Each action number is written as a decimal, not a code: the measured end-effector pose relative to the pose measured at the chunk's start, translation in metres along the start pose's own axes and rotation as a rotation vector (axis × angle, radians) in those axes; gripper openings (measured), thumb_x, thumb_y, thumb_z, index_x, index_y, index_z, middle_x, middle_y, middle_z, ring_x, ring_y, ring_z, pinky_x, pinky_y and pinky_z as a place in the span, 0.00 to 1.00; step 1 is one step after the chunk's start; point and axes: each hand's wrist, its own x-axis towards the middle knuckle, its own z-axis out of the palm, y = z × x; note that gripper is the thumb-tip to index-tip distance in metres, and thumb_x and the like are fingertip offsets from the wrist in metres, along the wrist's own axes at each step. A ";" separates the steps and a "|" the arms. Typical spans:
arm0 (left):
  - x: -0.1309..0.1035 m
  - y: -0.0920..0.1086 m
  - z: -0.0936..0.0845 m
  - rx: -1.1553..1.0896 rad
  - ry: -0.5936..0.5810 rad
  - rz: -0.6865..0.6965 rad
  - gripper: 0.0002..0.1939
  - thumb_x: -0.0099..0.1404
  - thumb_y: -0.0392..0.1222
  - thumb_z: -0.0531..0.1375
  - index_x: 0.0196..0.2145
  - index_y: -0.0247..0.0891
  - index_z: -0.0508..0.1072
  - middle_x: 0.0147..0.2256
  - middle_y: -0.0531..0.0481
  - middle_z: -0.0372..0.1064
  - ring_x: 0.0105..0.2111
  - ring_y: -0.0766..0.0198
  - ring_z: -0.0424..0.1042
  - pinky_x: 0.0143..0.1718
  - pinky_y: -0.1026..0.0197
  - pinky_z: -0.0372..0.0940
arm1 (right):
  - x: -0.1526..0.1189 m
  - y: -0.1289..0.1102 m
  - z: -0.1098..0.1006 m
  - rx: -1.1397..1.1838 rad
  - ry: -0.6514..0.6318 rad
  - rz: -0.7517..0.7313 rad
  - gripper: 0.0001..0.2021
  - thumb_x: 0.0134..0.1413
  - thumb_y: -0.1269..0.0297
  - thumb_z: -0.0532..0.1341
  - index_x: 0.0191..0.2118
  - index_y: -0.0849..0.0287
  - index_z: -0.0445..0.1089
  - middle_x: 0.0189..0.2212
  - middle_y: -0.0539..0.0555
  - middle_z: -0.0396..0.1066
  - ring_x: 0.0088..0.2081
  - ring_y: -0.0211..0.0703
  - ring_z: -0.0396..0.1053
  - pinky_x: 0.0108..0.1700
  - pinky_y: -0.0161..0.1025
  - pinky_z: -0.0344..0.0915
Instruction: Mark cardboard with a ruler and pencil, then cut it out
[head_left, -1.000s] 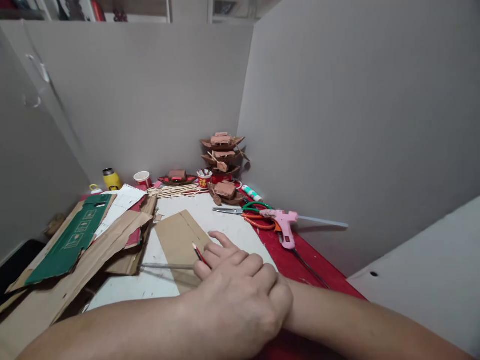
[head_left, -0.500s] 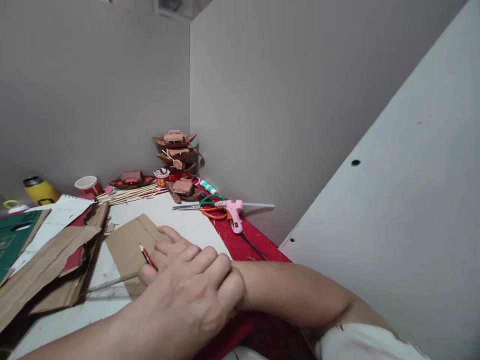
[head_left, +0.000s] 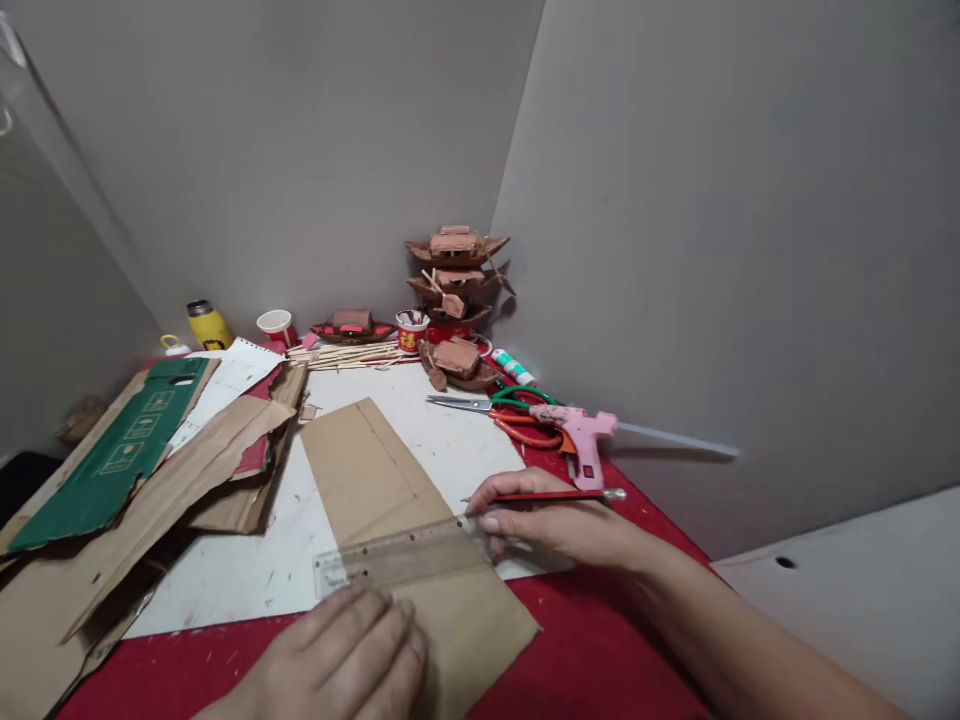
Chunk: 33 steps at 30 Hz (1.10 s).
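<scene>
A clear ruler (head_left: 405,555) lies slantwise across a brown cardboard piece (head_left: 375,465) marked with pencil lines. My left hand (head_left: 345,655) rests on the cardboard along the ruler's near edge, fingers laid out side by side and fingertips close to or on the ruler. At the ruler's right end, my right hand (head_left: 532,515) has its thumb and fingertips on or just by the edge. The same hand keeps a red-and-black pencil (head_left: 555,496) lying across its fingers, tip to the left.
Torn cardboard (head_left: 202,470) is piled at left. Scissors (head_left: 465,404) and a pink glue gun (head_left: 585,440) lie at right. Stacked model boats (head_left: 457,250), thin sticks (head_left: 352,356), a paper cup (head_left: 276,325) and a yellow bottle (head_left: 208,325) stand along the grey partition.
My hands, crossed before with the left over the right, have come apart. The ruler now shows across the cardboard, and the pencil has swung to lie flat. The view has turned left.
</scene>
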 end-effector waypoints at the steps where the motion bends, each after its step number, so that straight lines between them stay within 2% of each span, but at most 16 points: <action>1: -0.004 -0.002 0.004 0.024 -0.016 -0.026 0.13 0.73 0.37 0.51 0.45 0.35 0.76 0.44 0.51 0.78 0.45 0.62 0.75 0.50 0.61 0.67 | 0.004 0.003 -0.001 -0.008 -0.008 0.001 0.14 0.48 0.56 0.65 0.37 0.60 0.76 0.33 0.53 0.74 0.35 0.43 0.72 0.39 0.38 0.69; 3: -0.012 -0.007 0.013 0.056 -0.058 -0.072 0.16 0.73 0.42 0.52 0.49 0.34 0.74 0.48 0.48 0.76 0.50 0.60 0.73 0.54 0.59 0.64 | 0.010 0.009 -0.003 -0.011 -0.026 0.006 0.14 0.49 0.56 0.65 0.38 0.60 0.76 0.33 0.53 0.74 0.34 0.43 0.72 0.38 0.38 0.69; 5: -0.019 -0.012 0.021 0.077 -0.113 -0.096 0.20 0.72 0.48 0.52 0.51 0.32 0.74 0.51 0.46 0.74 0.52 0.58 0.71 0.55 0.59 0.63 | 0.014 0.014 -0.007 -0.037 0.009 -0.003 0.14 0.51 0.57 0.64 0.39 0.60 0.76 0.32 0.53 0.74 0.33 0.43 0.72 0.36 0.38 0.69; 9: -0.032 -0.017 0.037 0.106 -0.190 -0.070 0.28 0.70 0.58 0.51 0.53 0.31 0.73 0.53 0.43 0.72 0.54 0.57 0.68 0.55 0.60 0.61 | 0.017 0.023 -0.007 -0.262 0.215 -0.068 0.14 0.55 0.56 0.61 0.42 0.59 0.75 0.35 0.55 0.75 0.36 0.47 0.72 0.38 0.40 0.69; 11: -0.038 -0.017 0.044 0.101 -0.217 -0.059 0.26 0.71 0.55 0.51 0.53 0.33 0.72 0.53 0.44 0.72 0.54 0.56 0.67 0.56 0.60 0.61 | 0.019 0.028 -0.003 -0.361 0.292 -0.092 0.15 0.56 0.55 0.60 0.43 0.59 0.75 0.36 0.56 0.76 0.39 0.49 0.73 0.41 0.43 0.69; 13: -0.044 -0.016 0.050 0.087 -0.200 -0.079 0.21 0.74 0.47 0.47 0.54 0.35 0.72 0.55 0.47 0.70 0.55 0.56 0.66 0.56 0.60 0.60 | 0.022 0.034 0.003 -0.390 0.367 -0.112 0.15 0.55 0.55 0.59 0.42 0.59 0.75 0.36 0.56 0.77 0.39 0.50 0.74 0.42 0.44 0.70; 15: -0.048 -0.014 0.054 0.075 -0.213 -0.116 0.21 0.75 0.40 0.44 0.55 0.38 0.71 0.57 0.50 0.68 0.57 0.57 0.64 0.56 0.60 0.60 | 0.026 0.040 0.007 -0.397 0.425 -0.118 0.14 0.54 0.56 0.59 0.41 0.58 0.75 0.36 0.56 0.78 0.38 0.51 0.76 0.42 0.44 0.71; 17: -0.051 -0.013 0.056 0.048 -0.270 -0.124 0.21 0.75 0.39 0.44 0.56 0.40 0.70 0.59 0.52 0.66 0.58 0.58 0.63 0.55 0.61 0.61 | 0.029 0.044 0.009 -0.425 0.460 -0.104 0.14 0.53 0.56 0.61 0.41 0.58 0.76 0.37 0.57 0.79 0.38 0.52 0.76 0.41 0.44 0.72; 20: -0.054 -0.011 0.058 -0.008 -0.342 -0.092 0.19 0.74 0.42 0.48 0.58 0.40 0.68 0.59 0.52 0.65 0.59 0.57 0.61 0.55 0.61 0.63 | 0.032 0.047 0.009 -0.453 0.511 -0.084 0.16 0.52 0.55 0.62 0.43 0.57 0.76 0.42 0.59 0.78 0.44 0.56 0.76 0.46 0.47 0.72; 24: -0.059 -0.005 0.069 -0.002 -0.237 -0.087 0.20 0.73 0.43 0.50 0.60 0.39 0.66 0.60 0.47 0.63 0.60 0.52 0.62 0.58 0.57 0.61 | 0.033 0.051 0.010 -0.432 0.573 -0.065 0.18 0.52 0.54 0.63 0.46 0.57 0.75 0.46 0.60 0.77 0.48 0.56 0.75 0.49 0.48 0.71; 29: -0.062 0.002 0.084 -0.031 -0.088 -0.111 0.18 0.71 0.41 0.55 0.57 0.41 0.69 0.57 0.45 0.67 0.60 0.52 0.63 0.65 0.48 0.50 | 0.034 0.054 0.006 -0.383 0.662 -0.014 0.19 0.50 0.51 0.63 0.46 0.55 0.74 0.42 0.57 0.79 0.42 0.54 0.77 0.45 0.46 0.73; 31: -0.062 0.002 0.086 -0.031 -0.063 -0.140 0.17 0.71 0.42 0.56 0.56 0.40 0.70 0.56 0.45 0.68 0.59 0.52 0.63 0.65 0.46 0.50 | 0.036 0.055 0.004 -0.364 0.680 0.002 0.20 0.50 0.50 0.63 0.46 0.56 0.74 0.41 0.58 0.78 0.41 0.53 0.77 0.45 0.46 0.73; 33: -0.062 0.002 0.085 -0.029 -0.087 -0.158 0.18 0.71 0.41 0.55 0.56 0.40 0.69 0.57 0.44 0.68 0.60 0.52 0.63 0.64 0.47 0.52 | 0.038 0.055 0.003 -0.373 0.690 0.018 0.21 0.50 0.49 0.63 0.47 0.56 0.75 0.42 0.58 0.78 0.42 0.55 0.76 0.47 0.48 0.72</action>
